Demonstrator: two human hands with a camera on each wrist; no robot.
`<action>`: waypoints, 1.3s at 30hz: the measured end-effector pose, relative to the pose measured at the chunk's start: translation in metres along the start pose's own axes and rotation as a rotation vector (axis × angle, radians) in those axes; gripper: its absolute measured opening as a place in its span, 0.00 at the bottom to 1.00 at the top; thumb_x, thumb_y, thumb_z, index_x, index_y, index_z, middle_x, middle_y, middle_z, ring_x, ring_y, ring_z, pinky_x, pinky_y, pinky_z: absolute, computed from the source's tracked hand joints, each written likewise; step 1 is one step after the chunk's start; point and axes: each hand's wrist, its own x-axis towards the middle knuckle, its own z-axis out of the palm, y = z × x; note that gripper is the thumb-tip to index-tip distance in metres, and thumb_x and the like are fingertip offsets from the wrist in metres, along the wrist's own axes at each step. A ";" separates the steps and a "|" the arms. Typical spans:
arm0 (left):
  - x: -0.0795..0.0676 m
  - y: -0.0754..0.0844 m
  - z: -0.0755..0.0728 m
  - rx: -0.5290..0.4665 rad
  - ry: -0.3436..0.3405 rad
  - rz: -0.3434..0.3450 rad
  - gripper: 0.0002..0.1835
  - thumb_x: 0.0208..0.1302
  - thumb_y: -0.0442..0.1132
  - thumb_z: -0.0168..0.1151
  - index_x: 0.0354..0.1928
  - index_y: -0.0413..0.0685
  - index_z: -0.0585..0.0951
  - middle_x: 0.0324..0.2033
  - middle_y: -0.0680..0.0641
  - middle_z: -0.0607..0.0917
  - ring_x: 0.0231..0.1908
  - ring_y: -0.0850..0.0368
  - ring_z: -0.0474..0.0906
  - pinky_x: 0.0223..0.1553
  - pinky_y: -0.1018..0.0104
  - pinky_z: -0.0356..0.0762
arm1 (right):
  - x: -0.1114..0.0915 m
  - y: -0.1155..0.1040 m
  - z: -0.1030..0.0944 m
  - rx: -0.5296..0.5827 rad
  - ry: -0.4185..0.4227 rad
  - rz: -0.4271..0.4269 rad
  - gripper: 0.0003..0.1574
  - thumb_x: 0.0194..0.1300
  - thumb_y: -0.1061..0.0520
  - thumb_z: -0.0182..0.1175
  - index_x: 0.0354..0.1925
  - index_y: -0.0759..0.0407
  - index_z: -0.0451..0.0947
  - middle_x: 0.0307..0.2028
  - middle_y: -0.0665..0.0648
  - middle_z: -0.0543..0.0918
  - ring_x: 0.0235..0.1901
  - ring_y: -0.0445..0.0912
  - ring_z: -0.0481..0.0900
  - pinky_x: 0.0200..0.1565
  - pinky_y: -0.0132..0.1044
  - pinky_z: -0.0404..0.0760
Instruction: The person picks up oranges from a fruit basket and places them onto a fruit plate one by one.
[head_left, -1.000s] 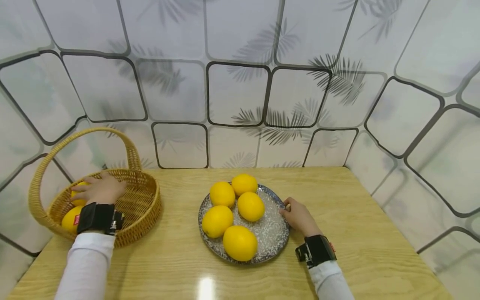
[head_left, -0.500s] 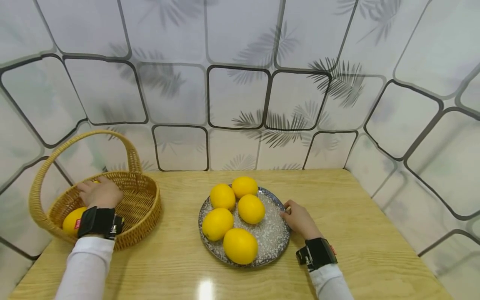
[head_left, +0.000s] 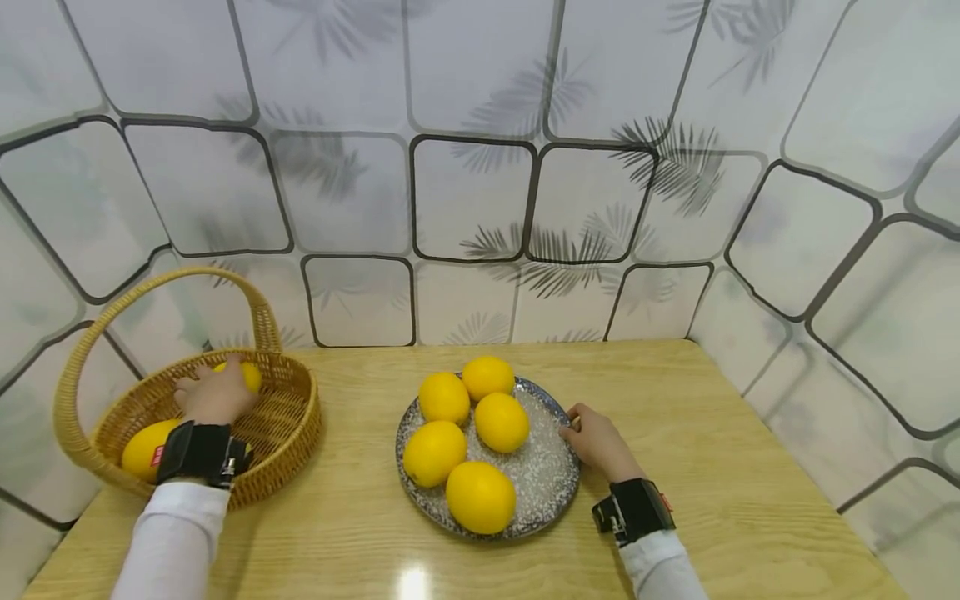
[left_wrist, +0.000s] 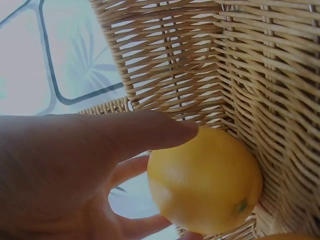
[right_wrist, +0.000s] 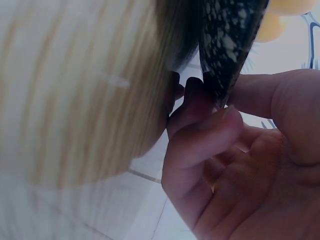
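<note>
My left hand (head_left: 217, 396) is inside the wicker basket (head_left: 296, 450), gripping a yellow lemon (head_left: 251, 377). Thumb and fingers lie around this lemon (left_wrist: 210, 182) in the left wrist view, close to the woven wall. Another lemon (head_left: 146, 450) with a red sticker rests at the basket's left, partly behind my wrist. On the right, my right hand (head_left: 600, 437) pinches the rim of a dark speckled plate (head_left: 551, 479). The right wrist view has the thumb on one side of the plate edge (right_wrist: 227, 50) and curled fingers on the other. Several lemons (head_left: 480, 497) sit on the plate.
A wooden table (head_left: 352, 517) carries both basket and plate, with a gap between them. The basket's tall arched handle (head_left: 71, 375) rises on the left of my left hand. Patterned walls (head_left: 472, 200) enclose the table at the back and sides.
Within the basket, my left hand has moved right with the lemon, away from the left side. My right hand stays at the plate's rim. The head view has shifted slightly.
</note>
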 end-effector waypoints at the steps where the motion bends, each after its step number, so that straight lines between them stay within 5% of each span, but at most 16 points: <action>1: 0.000 0.001 0.000 0.003 -0.001 0.008 0.41 0.68 0.40 0.56 0.74 0.29 0.49 0.61 0.06 0.51 0.57 0.05 0.53 0.58 0.23 0.57 | 0.000 0.000 0.000 0.002 -0.001 -0.001 0.16 0.72 0.60 0.59 0.52 0.70 0.74 0.34 0.63 0.83 0.29 0.48 0.77 0.31 0.37 0.75; 8: 0.005 -0.001 -0.002 0.005 -0.051 0.061 0.45 0.67 0.44 0.55 0.73 0.22 0.46 0.58 0.06 0.52 0.54 0.07 0.62 0.53 0.23 0.70 | -0.001 0.000 -0.001 0.000 -0.001 0.009 0.16 0.73 0.60 0.59 0.52 0.70 0.74 0.34 0.62 0.83 0.29 0.48 0.77 0.31 0.37 0.75; 15: 0.010 -0.006 0.004 -0.031 -0.102 0.172 0.52 0.59 0.42 0.66 0.75 0.28 0.45 0.59 0.09 0.59 0.56 0.12 0.65 0.50 0.27 0.73 | -0.002 -0.002 -0.001 0.012 -0.004 0.016 0.15 0.73 0.60 0.58 0.52 0.70 0.73 0.34 0.62 0.82 0.29 0.48 0.77 0.29 0.37 0.75; 23: 0.010 -0.004 0.007 -0.021 -0.107 0.226 0.46 0.61 0.42 0.66 0.72 0.34 0.50 0.57 0.09 0.59 0.48 0.15 0.71 0.43 0.30 0.76 | -0.001 -0.002 -0.001 0.020 -0.005 0.011 0.14 0.73 0.60 0.58 0.52 0.69 0.73 0.34 0.63 0.82 0.28 0.48 0.76 0.28 0.37 0.74; 39: 0.001 0.001 -0.001 -0.049 0.007 0.300 0.46 0.54 0.38 0.71 0.71 0.35 0.56 0.48 0.16 0.67 0.37 0.29 0.75 0.32 0.44 0.77 | -0.001 -0.002 -0.001 0.015 -0.002 0.000 0.14 0.73 0.60 0.59 0.51 0.68 0.74 0.33 0.61 0.82 0.28 0.48 0.76 0.29 0.36 0.73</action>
